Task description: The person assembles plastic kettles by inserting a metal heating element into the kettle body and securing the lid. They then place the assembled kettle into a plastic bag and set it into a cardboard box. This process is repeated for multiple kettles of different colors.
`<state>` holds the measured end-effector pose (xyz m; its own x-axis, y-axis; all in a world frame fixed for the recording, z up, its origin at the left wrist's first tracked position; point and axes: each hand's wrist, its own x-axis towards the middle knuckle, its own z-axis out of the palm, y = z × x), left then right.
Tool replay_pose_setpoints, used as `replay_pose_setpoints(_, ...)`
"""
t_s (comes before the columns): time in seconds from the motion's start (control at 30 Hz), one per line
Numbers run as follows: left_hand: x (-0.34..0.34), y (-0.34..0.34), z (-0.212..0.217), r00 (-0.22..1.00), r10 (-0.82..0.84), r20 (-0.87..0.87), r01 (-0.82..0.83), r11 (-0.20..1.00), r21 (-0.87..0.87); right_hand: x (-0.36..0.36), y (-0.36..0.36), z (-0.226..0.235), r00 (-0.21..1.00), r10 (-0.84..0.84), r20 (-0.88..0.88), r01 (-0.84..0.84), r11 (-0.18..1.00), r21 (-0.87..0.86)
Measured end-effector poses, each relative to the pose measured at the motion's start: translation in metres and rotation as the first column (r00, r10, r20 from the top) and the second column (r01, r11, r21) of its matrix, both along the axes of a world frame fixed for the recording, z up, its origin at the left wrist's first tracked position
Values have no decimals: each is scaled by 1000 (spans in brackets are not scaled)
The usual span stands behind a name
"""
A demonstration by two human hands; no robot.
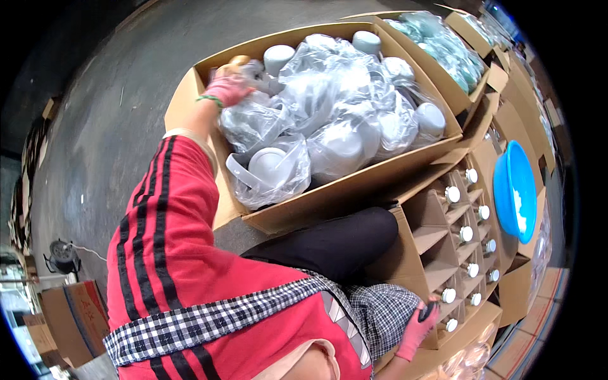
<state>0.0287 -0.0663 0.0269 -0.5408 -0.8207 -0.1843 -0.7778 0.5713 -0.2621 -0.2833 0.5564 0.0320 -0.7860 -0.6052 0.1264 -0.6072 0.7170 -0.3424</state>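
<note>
My left hand (229, 88), in a pink glove, reaches into the far left corner of a large cardboard box (342, 190). Its fingers are blurred among clear plastic bags, and I cannot make out a firm hold. The box is full of grey plastic pieces with round ends (345, 144), many bagged; one bagged piece (269, 166) has a curved handle. Lower right, my right hand (418, 328), also pink-gloved, has bent fingers at the edge of a divided carton (408, 253). Something small and dark shows at its fingertips. Several white-capped bottles (466, 234) stand in the compartments beside it.
A blue basin (503, 190) holding small white pieces rests on cardboard to the right. Another box (421, 54) with greenish bagged items stands behind. My bent knee (380, 228) lies between the two near boxes. Cardboard cartons (69, 316) are at lower left.
</note>
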Motion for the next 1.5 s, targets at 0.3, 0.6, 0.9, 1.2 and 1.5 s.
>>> replay_pose_setpoints(0.3,-16,67,40,834,-107,-541,0,981,-194,39,55,-28,918,-357,172,378,920,-106)
replay_pose_setpoints(0.6,-29,100,-11,711,461,-531,-277,878,391,28,31,-25,964,-251,81,259,961,-98)
replay_pose_setpoints(0.9,-56,194,251,207,-485,-850,155,874,-461,26,-9,-11,974,-116,193,192,878,-439)
replay_pose_setpoints(1.2,-105,275,327,-227,-745,-627,582,412,-701,49,-165,87,787,589,186,-201,529,-824)
replay_pose_setpoints(1.5,-157,349,337,117,167,-979,978,154,143,11,-52,11,456,637,622,525,372,-766)
